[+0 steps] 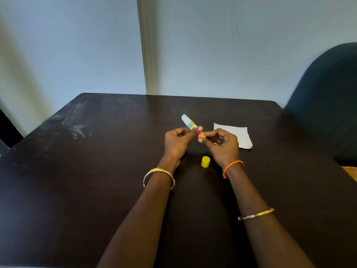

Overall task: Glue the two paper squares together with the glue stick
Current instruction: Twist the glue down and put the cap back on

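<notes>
The glue stick is uncapped, its white tip pointing up and away from me. My left hand grips its labelled barrel. My right hand pinches the yellow base end between thumb and fingers. The yellow cap stands on the dark table, just below and between my hands. White paper lies flat on the table to the right, partly hidden behind my right hand; I cannot tell whether it is one sheet or two stacked.
A dark upholstered chair stands at the table's right side. A pale wall with a vertical strip rises behind the far edge. Whitish scuff marks cover the table's far left.
</notes>
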